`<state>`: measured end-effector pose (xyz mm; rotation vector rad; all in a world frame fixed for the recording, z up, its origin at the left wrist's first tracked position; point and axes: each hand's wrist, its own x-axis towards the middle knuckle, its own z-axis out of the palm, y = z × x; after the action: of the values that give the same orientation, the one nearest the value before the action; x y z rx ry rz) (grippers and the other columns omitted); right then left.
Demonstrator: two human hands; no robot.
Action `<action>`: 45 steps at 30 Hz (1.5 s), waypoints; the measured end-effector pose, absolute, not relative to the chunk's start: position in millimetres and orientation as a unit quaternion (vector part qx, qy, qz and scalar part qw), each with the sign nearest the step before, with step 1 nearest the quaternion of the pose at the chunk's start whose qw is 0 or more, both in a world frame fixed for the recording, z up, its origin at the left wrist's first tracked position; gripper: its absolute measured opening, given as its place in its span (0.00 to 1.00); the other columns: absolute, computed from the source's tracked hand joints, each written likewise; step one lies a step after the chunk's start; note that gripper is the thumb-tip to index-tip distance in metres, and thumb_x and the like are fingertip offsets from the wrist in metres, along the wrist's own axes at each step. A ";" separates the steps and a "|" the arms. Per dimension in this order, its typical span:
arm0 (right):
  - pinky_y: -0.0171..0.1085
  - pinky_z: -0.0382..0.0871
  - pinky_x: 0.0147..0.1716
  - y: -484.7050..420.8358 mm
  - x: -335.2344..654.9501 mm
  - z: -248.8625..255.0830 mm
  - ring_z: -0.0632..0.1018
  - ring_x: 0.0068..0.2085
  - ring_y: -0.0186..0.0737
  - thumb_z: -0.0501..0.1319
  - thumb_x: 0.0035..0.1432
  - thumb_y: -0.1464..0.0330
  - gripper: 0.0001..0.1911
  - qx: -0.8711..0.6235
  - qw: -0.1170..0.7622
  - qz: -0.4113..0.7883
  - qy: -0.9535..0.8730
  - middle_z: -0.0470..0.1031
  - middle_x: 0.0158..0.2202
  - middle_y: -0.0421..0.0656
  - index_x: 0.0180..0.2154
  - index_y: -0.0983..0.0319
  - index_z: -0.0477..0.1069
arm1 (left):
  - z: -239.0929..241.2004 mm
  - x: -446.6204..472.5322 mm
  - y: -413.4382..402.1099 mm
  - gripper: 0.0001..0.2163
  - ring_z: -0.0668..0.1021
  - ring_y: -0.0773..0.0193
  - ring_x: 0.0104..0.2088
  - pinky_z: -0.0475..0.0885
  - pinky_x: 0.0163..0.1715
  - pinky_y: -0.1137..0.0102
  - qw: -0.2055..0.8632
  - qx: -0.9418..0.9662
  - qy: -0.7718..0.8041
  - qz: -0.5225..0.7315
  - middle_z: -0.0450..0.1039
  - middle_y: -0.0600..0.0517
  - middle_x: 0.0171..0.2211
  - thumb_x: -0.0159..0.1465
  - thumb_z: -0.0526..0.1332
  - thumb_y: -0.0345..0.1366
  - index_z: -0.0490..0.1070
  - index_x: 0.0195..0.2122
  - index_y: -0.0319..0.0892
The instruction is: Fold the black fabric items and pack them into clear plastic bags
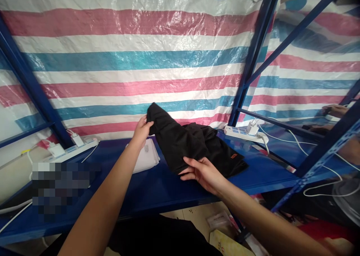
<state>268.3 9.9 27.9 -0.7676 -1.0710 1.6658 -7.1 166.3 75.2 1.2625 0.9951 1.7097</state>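
Note:
A black cloth garment (182, 141) with small orange lettering near its lower right edge lies partly raised above the blue shelf top. Between thumb and fingers, my left hand (143, 130) pinches the garment's upper left end and lifts it. My right hand (201, 172) grips its near lower edge, with the thumb on top and some fingers beneath the cloth. The right part of the garment rests bunched on the shelf. Just behind my left wrist sits a stack of white sheets or flat bags (146, 156), partly covered by the arm.
White power strips with plugs stand at left (71, 151) and right (244, 133), trailing cables. Blue metal posts (250, 65) frame the shelf (157, 192). Striped plastic sheeting (140, 57) hangs behind. Another person's hand (336, 110) shows at far right. A yellow package (227, 244) lies below.

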 end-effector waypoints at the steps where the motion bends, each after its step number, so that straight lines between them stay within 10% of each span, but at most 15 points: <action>1: 0.45 0.89 0.38 0.4 271.7 24.0 0.90 0.38 0.53 0.82 0.54 0.56 0.22 -0.311 0.504 0.678 -0.435 0.85 0.32 0.50 0.35 0.67 0.81 | 80.5 11.2 174.7 0.26 0.84 0.50 0.57 0.77 0.62 0.54 0.399 0.517 0.385 0.652 0.83 0.46 0.56 0.63 0.69 0.33 0.76 0.64 0.47; 6: 0.45 0.88 0.45 -19.5 279.6 15.6 0.89 0.50 0.57 0.79 0.57 0.49 0.26 -0.328 0.541 0.689 -0.352 0.88 0.45 0.55 0.41 0.66 0.84 | 76.5 92.6 215.6 0.28 0.81 0.49 0.62 0.74 0.64 0.58 0.373 0.610 0.417 0.561 0.78 0.38 0.64 0.71 0.67 0.39 0.68 0.71 0.40; 13: 0.42 0.83 0.34 -58.7 304.3 19.4 0.90 0.39 0.52 0.69 0.66 0.44 0.26 -0.261 0.225 0.774 -0.531 0.87 0.42 0.55 0.50 0.58 0.84 | 35.2 68.0 212.5 0.31 0.70 0.38 0.72 0.63 0.71 0.50 0.263 0.629 0.534 0.499 0.66 0.32 0.73 0.73 0.64 0.54 0.70 0.69 0.38; 18: 0.43 0.80 0.43 -23.1 312.6 75.2 0.86 0.42 0.48 0.68 0.69 0.49 0.19 -0.298 0.302 0.523 -0.739 0.87 0.44 0.48 0.51 0.54 0.85 | 15.1 -6.2 181.4 0.31 0.68 0.39 0.73 0.58 0.74 0.51 0.072 0.707 0.598 0.372 0.69 0.33 0.70 0.74 0.58 0.56 0.72 0.67 0.38; 23: 0.57 0.69 0.65 86.4 278.4 101.9 0.81 0.60 0.64 0.65 0.71 0.47 0.28 -0.420 0.364 0.189 -0.809 0.82 0.58 0.54 0.60 0.58 0.81 | -12.8 -16.4 154.0 0.43 0.50 0.26 0.79 0.47 0.73 0.34 0.079 0.706 0.684 0.164 0.50 0.32 0.80 0.70 0.55 0.66 0.64 0.76 0.40; 29: 0.83 0.33 0.70 173.6 256.6 38.8 0.39 0.81 0.77 0.57 0.74 0.43 0.44 -0.601 0.140 0.022 -0.787 0.43 0.83 0.55 0.79 0.59 0.55 | -22.6 -8.0 152.5 0.38 0.46 0.30 0.81 0.43 0.72 0.29 0.093 0.713 0.688 0.102 0.40 0.35 0.82 0.75 0.46 0.61 0.59 0.78 0.43; 45: 0.77 0.34 0.73 195.1 292.5 22.3 0.42 0.81 0.70 0.50 0.72 0.37 0.46 -0.533 0.065 -0.002 -0.843 0.45 0.83 0.49 0.80 0.53 0.50 | -20.4 -24.5 157.4 0.36 0.47 0.43 0.81 0.40 0.77 0.41 0.107 0.725 0.668 0.126 0.41 0.39 0.82 0.75 0.45 0.43 0.43 0.82 0.38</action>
<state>292.5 195.1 22.3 -1.6093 -2.5456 -0.0069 -24.5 157.4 -20.4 2.1363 1.9677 0.3723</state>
